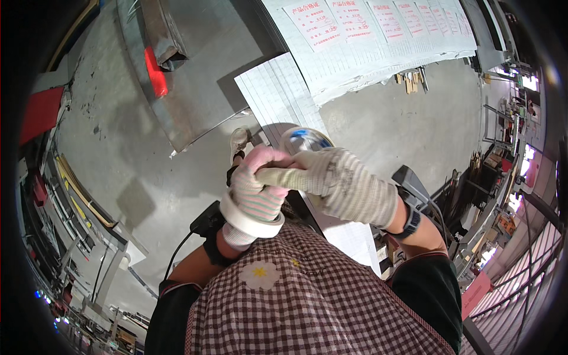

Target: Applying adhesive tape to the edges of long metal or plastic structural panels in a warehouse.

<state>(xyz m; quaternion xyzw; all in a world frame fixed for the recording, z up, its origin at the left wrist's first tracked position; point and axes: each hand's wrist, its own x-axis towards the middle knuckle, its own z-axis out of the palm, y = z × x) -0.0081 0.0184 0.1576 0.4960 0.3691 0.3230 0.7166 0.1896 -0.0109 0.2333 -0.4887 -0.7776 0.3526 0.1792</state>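
Note:
My left hand (258, 183), in a white glove with pink stripes, is closed, with its fingers bent against my right hand. A white ring like a roll of tape (251, 223) hangs round the left wrist. My right hand (349, 186), in a soiled pale knit glove, is closed too, its thumb side pressed to the left fingers. Whatever lies between the fingers is hidden. Just beyond the right knuckles is a round tape roll (287, 141) with blue at its core, slightly blurred; I cannot tell whether the right hand grips it.
White panels (281, 89) stretch beyond my hands, with a row of red-printed paper slips (349, 21) on the far one. To the left stands a grey metal table (201, 89) bearing a steel channel (163, 32) and a red strip (155, 72). A shoe (239, 139) shows below.

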